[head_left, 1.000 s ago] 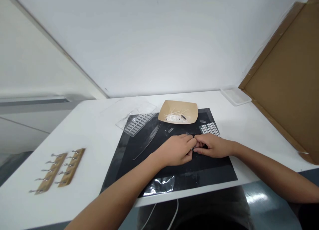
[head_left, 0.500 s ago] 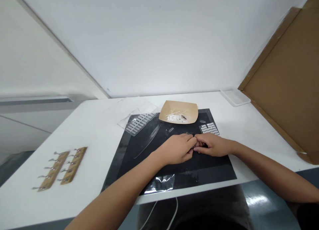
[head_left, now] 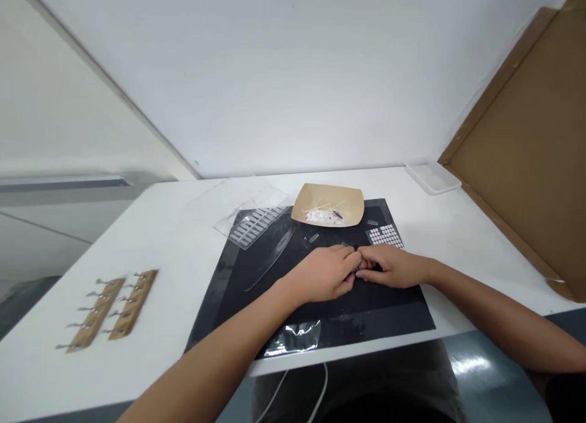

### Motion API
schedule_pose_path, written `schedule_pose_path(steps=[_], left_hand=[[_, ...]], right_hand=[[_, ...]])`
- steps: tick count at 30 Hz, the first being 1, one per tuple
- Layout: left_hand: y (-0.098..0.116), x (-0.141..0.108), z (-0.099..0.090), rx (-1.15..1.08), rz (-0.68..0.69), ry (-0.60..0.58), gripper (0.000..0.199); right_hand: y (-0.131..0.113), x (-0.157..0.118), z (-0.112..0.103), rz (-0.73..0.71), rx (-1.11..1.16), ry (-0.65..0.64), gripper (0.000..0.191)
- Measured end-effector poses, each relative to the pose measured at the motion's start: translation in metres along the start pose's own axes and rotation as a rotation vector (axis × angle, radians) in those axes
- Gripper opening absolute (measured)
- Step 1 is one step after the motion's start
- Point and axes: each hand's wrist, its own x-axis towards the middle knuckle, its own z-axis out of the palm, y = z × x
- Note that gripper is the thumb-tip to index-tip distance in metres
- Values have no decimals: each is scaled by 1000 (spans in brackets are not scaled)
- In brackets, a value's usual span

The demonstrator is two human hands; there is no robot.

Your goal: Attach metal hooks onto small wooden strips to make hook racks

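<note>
Over the black mat (head_left: pixel 274 301), my left hand (head_left: pixel 324 273) and my right hand (head_left: pixel 392 265) meet fingertip to fingertip. Both have bent, closed fingers around something small and dark, mostly hidden; its kind cannot be made out. Just beyond the fingers lies a small clear piece (head_left: pixel 347 245), partly covered. A sheet of white oval stickers (head_left: pixel 385 236) rests close to my right hand. Two small clear nail-shaped pieces, one on the left (head_left: pixel 314 238) and one on the right (head_left: pixel 372 223), lie on the mat.
A cardboard tray (head_left: pixel 336 194) holds thin sticks and white bits. Left of it are a clear case of nail-shaped pieces (head_left: pixel 256 227) and a thin curved strip (head_left: pixel 274 258). Wooden racks with metal clips (head_left: pixel 132 304) stand at left, a plastic tray (head_left: pixel 434 179) at back right, cardboard (head_left: pixel 526 148) beyond.
Both hands stay together in nearly the same place, with only a slight shift at the fingertips. The view has moved a little; the objects on the table lie as before.
</note>
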Motion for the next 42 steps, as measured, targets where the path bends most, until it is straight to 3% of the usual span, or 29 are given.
schedule_pose_path(steps=[27,31,34,42], left_hand=[[0,1,2,1,12,13,8],[4,3,8,41,-3,53,13],[6,4,12,67,-39,66,15],[-1,-1,12,18,-23,35,17]], right_hand=[[6,-3,-10,28,19,-7,14],[10,-2,-2,55,4,38,10],[10,2,11,56,-130,187,12],[14,5,15,-13,-156,156,7]])
